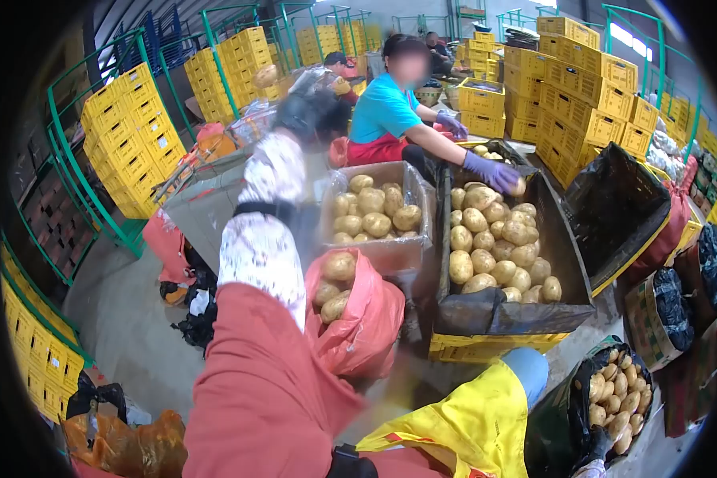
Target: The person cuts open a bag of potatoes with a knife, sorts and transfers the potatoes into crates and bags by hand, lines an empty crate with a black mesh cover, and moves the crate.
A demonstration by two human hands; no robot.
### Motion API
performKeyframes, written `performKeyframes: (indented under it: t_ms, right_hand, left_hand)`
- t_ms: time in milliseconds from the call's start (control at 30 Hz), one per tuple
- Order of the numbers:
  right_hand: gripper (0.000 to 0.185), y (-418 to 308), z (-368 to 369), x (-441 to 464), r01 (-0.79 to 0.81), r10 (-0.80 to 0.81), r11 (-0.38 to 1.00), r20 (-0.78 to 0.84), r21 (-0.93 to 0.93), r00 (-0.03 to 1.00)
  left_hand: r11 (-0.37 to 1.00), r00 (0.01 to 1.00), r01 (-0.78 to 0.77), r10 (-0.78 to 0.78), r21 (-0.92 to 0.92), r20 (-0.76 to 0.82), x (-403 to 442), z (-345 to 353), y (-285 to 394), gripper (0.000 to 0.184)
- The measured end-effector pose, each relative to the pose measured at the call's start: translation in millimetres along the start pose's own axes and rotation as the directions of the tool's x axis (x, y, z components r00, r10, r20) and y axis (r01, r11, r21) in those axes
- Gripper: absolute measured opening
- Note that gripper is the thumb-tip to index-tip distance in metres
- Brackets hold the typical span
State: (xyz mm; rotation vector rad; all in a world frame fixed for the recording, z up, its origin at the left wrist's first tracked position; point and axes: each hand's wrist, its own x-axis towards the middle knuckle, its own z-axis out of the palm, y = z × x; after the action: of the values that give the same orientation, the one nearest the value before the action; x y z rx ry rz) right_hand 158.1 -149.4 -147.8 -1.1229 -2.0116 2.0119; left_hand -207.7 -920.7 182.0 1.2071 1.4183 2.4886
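My left arm, in a red sleeve and a patterned oversleeve, reaches forward. The dark-gloved left hand [309,113] is smeared by motion, so its fingers cannot be made out. Past it, a potato [266,76] shows against the yellow crates, apart from the hand in this view. Under the arm stand a pink bag of potatoes [366,319] and a plastic-lined box of potatoes [418,239]. At the bottom right, a greyish patch that may be my right hand [594,465] is beside a black-lined sack of potatoes [550,430]; its fingers are not clear.
A black-lined yellow crate [498,344] full of potatoes stands ahead. A person in a blue shirt [386,103] reaches into it with a purple glove [490,170] on a potato. Yellow crate stacks [581,88] rise behind. A yellow apron [462,418] covers my knee.
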Motion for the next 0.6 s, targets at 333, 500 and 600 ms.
performKeyframes:
  t_ms: [333, 500, 600]
  right_hand:
    - [0.022, 5, -4, -19, 0.077, -0.076, 0.996, 0.015, -0.052, 0.997]
    - [0.022, 0, -7, -58, 0.323, -0.316, 0.897, 0.073, -0.303, 0.946]
    - [0.023, 5, -16, -83, 0.304, -0.31, 0.913, 0.023, -0.272, 0.95]
  left_hand:
    - [0.653, 0.793, 0.602, -0.556, 0.46, -0.249, -86, 217, -176, 0.043]
    - [0.803, 0.806, 0.451, -0.554, 0.39, 0.209, -104, 274, -192, 0.033]
    - [0.726, 0.754, 0.346, -0.592, 0.594, 0.284, -99, 319, -199, 0.032]
